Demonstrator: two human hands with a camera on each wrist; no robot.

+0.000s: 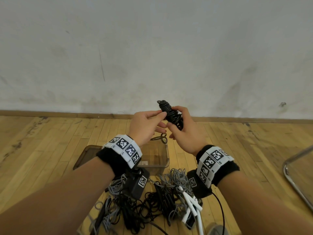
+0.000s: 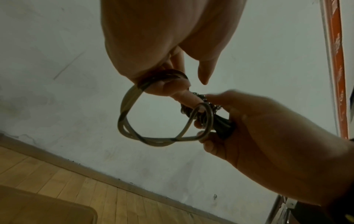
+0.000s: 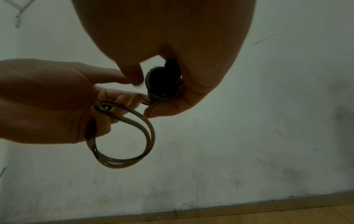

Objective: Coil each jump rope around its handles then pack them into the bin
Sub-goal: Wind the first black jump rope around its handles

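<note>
Nearest on floor: tangle of loose jump ropes, black, grey, white-handled. Beyond it, clear bin. Above bin, right hand clasps black coiled rope bundle; left hand grips last slack loop, fingers curled through it.

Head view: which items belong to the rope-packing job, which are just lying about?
Job:
black coiled jump rope, gripped by right hand
its loose end loop, held by left hand
clear plastic bin
tangled pile of ropes

Lying about:
brown lid
metal chair frame
</note>
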